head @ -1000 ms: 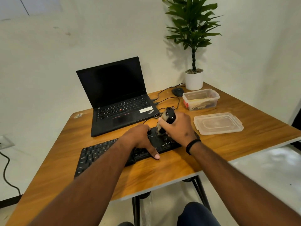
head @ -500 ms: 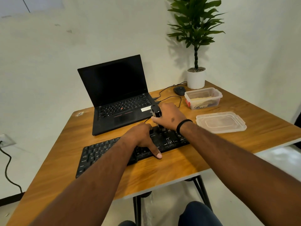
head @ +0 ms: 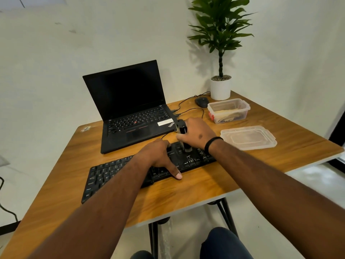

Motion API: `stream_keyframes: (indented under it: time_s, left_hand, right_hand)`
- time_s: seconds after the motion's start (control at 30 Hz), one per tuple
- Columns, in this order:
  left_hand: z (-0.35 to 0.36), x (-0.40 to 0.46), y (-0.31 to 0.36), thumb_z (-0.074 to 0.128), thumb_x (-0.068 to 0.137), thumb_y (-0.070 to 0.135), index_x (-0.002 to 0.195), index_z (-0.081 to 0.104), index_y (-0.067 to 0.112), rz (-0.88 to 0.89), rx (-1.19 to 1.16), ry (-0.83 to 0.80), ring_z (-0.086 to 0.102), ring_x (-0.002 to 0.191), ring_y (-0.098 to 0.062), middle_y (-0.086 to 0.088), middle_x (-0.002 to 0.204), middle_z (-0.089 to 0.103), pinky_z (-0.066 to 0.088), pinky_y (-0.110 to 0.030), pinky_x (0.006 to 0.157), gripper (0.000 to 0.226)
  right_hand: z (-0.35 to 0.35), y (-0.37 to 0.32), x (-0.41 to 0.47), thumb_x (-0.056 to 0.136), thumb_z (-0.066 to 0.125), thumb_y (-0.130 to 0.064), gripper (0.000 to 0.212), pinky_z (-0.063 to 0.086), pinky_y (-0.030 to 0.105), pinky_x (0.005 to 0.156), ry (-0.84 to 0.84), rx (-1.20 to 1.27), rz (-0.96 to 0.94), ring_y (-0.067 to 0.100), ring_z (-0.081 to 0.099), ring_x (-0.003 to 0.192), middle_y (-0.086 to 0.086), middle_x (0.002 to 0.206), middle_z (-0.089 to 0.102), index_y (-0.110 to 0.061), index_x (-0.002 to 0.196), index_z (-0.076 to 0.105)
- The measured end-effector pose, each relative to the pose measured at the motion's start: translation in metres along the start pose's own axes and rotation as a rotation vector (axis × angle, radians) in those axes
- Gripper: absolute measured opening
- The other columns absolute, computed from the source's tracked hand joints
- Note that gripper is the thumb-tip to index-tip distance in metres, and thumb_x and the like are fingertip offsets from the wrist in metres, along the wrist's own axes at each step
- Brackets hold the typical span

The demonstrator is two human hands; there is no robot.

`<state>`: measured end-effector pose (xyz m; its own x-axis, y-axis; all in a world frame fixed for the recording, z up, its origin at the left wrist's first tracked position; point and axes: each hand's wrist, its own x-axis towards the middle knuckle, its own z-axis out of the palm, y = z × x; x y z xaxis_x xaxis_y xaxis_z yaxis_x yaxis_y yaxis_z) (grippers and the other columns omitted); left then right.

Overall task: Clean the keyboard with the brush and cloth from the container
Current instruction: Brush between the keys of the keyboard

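Head view: wooden table (head: 196, 199) against pale wall (head: 56, 71).

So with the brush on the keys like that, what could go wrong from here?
1. The right hand grips the brush upright on the keyboard; pressing hard might pop a keycap.
2. The left hand only rests on the keyboard, so it could slide towards the table edge.
3. The cable runs close behind the brush and could snag.
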<state>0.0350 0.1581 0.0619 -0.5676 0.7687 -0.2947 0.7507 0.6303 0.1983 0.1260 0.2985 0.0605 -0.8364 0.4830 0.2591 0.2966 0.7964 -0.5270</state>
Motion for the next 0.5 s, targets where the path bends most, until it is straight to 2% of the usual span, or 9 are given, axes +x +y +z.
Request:
stream_keyframes:
  time_s: [0.13, 0.27, 0.33, 0.4, 0.47, 0.5]
  left_hand:
    - [0.003, -0.001, -0.001, 0.095, 0.041, 0.061, 0.152, 0.036, 0.019, 0.005, -0.005, 0.01, 0.045, 0.132, -0.024, 0.001, 0.147, 0.043, 0.046, -0.041, 0.104, 0.133]
    - [0.001, 0.001, -0.002, 0.095, 0.042, 0.061, 0.151, 0.037, 0.018, 0.013, -0.001, 0.003, 0.047, 0.13, -0.024, 0.0, 0.145, 0.045, 0.047, -0.042, 0.104, 0.131]
    - [0.001, 0.0, -0.001, 0.095, 0.042, 0.061, 0.152, 0.037, 0.018, 0.015, 0.001, -0.005, 0.047, 0.129, -0.024, -0.001, 0.145, 0.045, 0.047, -0.042, 0.104, 0.131]
    - [0.002, -0.001, -0.001, 0.095, 0.042, 0.061, 0.151, 0.038, 0.018, 0.019, 0.002, 0.003, 0.047, 0.129, -0.024, 0.0, 0.143, 0.045, 0.047, -0.042, 0.104, 0.131]
    - [0.002, -0.001, -0.001, 0.095, 0.042, 0.061, 0.15, 0.039, 0.018, 0.02, -0.002, 0.011, 0.048, 0.126, -0.023, 0.0, 0.141, 0.045, 0.048, -0.041, 0.103, 0.129]
    - [0.002, -0.001, -0.002, 0.095, 0.042, 0.061, 0.15, 0.039, 0.018, 0.02, -0.002, 0.011, 0.048, 0.126, -0.024, 0.0, 0.142, 0.045, 0.048, -0.041, 0.103, 0.129]
  right_hand:
    - [-0.014, 0.003, 0.001, 0.083, 0.067, -0.032, 0.029, 0.041, 0.027, 0.052, 0.149, 0.067, 0.025, 0.015, 0.052, 0.057, -0.002, 0.059, 0.055, -0.018, 0.061, 0.055]
    - [-0.012, 0.002, -0.007, 0.08, 0.072, -0.032, 0.021, 0.044, 0.028, 0.056, 0.013, 0.014, 0.034, 0.014, 0.056, 0.065, -0.005, 0.066, 0.056, -0.017, 0.073, 0.06]
    - [-0.005, 0.006, -0.006, 0.082, 0.071, -0.034, 0.022, 0.044, 0.029, 0.056, 0.054, 0.037, 0.085, 0.017, 0.058, 0.067, -0.005, 0.067, 0.057, -0.017, 0.074, 0.061]
    - [-0.008, 0.005, -0.002, 0.083, 0.07, -0.033, 0.026, 0.039, 0.027, 0.056, 0.124, 0.059, 0.073, 0.014, 0.053, 0.062, -0.006, 0.063, 0.054, -0.022, 0.065, 0.055]
    - [-0.015, 0.002, -0.002, 0.082, 0.07, -0.03, 0.027, 0.039, 0.03, 0.053, 0.106, 0.096, 0.048, 0.013, 0.05, 0.056, -0.003, 0.06, 0.055, -0.02, 0.061, 0.056]
    - [-0.017, 0.0, -0.003, 0.081, 0.071, -0.028, 0.021, 0.042, 0.032, 0.051, 0.063, 0.104, 0.043, 0.014, 0.053, 0.056, 0.0, 0.062, 0.059, -0.016, 0.067, 0.059]
